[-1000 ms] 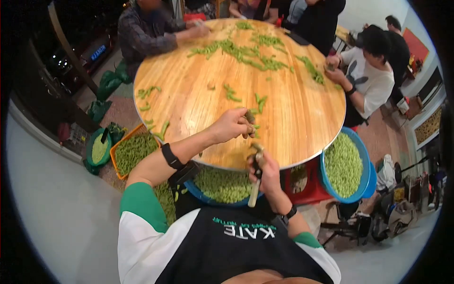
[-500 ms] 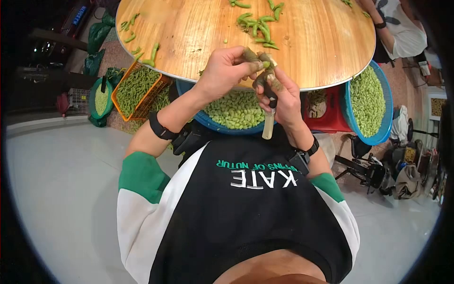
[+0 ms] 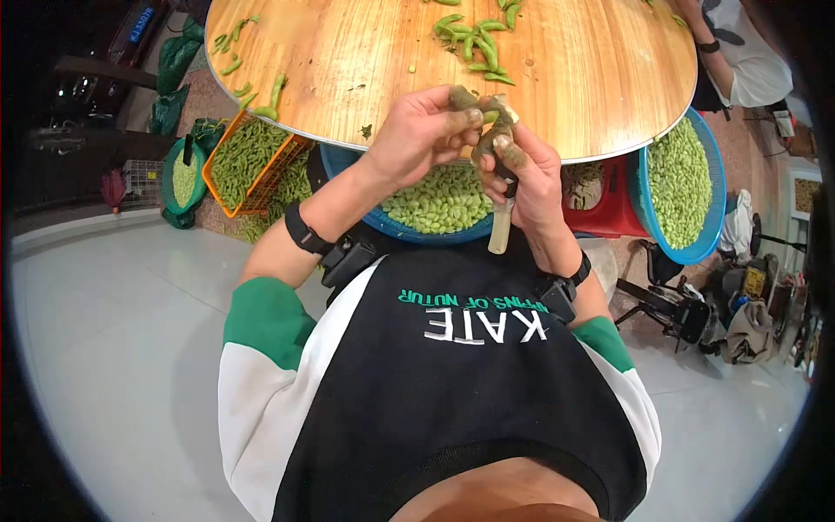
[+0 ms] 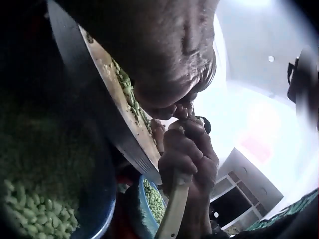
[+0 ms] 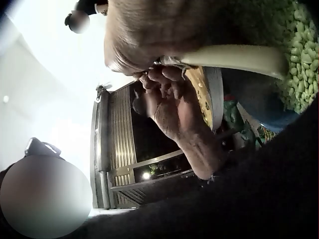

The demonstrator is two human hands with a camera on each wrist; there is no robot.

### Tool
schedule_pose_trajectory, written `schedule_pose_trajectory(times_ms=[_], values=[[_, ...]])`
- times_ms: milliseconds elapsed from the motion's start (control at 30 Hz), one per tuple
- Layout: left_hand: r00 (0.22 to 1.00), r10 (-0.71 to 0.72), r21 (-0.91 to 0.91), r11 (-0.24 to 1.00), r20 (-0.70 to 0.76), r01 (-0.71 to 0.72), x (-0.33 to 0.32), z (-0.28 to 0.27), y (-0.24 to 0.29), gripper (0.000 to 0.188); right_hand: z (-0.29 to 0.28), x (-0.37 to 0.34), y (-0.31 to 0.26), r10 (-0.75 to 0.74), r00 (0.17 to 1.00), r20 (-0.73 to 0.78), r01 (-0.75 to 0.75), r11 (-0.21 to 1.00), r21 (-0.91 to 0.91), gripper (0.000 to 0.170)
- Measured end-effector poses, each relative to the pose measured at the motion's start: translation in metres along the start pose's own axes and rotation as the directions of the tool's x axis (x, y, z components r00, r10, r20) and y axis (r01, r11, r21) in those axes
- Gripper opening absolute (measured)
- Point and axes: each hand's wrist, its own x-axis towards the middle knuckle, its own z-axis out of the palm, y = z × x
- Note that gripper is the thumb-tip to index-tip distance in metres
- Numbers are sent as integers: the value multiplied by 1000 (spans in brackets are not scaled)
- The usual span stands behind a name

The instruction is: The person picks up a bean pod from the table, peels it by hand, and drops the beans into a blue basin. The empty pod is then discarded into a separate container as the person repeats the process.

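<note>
In the head view my left hand (image 3: 424, 137) pinches a green pod (image 3: 490, 117) between thumb and fingers, over the table's near edge. My right hand (image 3: 529, 178) meets it there, its fingers curled round a tool with a pale handle (image 3: 500, 228) pointing down towards my shirt. Dark stains or coverings show on the fingertips. The left wrist view has the right hand (image 4: 187, 149) gripping the handle (image 4: 174, 209), beside the left hand (image 4: 174, 69). From the right wrist, the handle (image 5: 239, 59) projects from the right hand (image 5: 144, 37); the tool's working end is hidden.
Pods (image 3: 474, 42) lie scattered on the round wooden table (image 3: 348, 52). Below its edge stands a blue basin of shelled beans (image 3: 439, 204), with another basin (image 3: 683, 187) at right. An orange basket (image 3: 248, 170) of pods is at left. Another person's arm (image 3: 709, 61) reaches in at upper right.
The head view has tilted down from the table and people. My hands, apart a second ago, have come together, with a pod in the left fingers. Since half a second ago they have shifted only slightly.
</note>
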Motion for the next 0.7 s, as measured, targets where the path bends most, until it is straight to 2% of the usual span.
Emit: schedule_pose_trajectory(times_ms=[33,67,133,200,233,267,300,333,367,400,467,600,633,667,700], values=[[993,-96,-152,983,72,106,1,-2,2,11,0,1,-1,24,1000,18,-25,996,88,26],[993,-96,-152,983,70,105,0,0,3,11,-1,0,-3,25,999,20,-27,996,89,26],[960,-271,-385,881,63,274,-3,4,7,11,-4,-1,-7,144,981,127,-174,949,264,25],[956,-283,-395,872,72,288,-5,2,5,7,-8,-2,-4,166,978,122,-195,938,288,25],[981,-194,-167,967,18,195,-5,0,4,5,-8,-2,-5,196,977,89,-214,923,320,25],[996,-93,77,993,-14,94,-5,-1,3,4,-7,-1,-4,227,972,58,-232,907,352,25],[995,-95,76,993,-17,96,-7,-2,3,4,-8,-1,-4,230,972,58,-235,905,354,25],[982,189,527,833,21,-171,-8,-3,3,6,-9,-2,-3,278,959,55,-279,890,360,34],[894,409,833,420,182,-361,-9,-4,3,8,-9,-2,-2,326,944,51,-321,873,366,46],[895,409,833,422,178,-359,-10,-3,5,8,-8,-3,-2,330,943,51,-325,872,366,46],[692,543,851,-88,476,-517,-9,-2,13,14,-3,-2,-2,292,943,160,-333,821,463,33],[743,480,859,-50,467,-509,-20,0,15,11,-2,-2,-1,299,940,166,-342,824,451,40],[874,425,857,333,237,-394,-23,2,11,11,-2,-2,1,297,941,164,-340,832,439,41],[961,276,721,660,31,-213,-25,3,9,12,-2,-2,1,295,942,163,-336,840,425,42],[960,278,721,659,30,-213,-26,3,10,12,-1,-2,0,295,941,165,-338,840,424,42]])
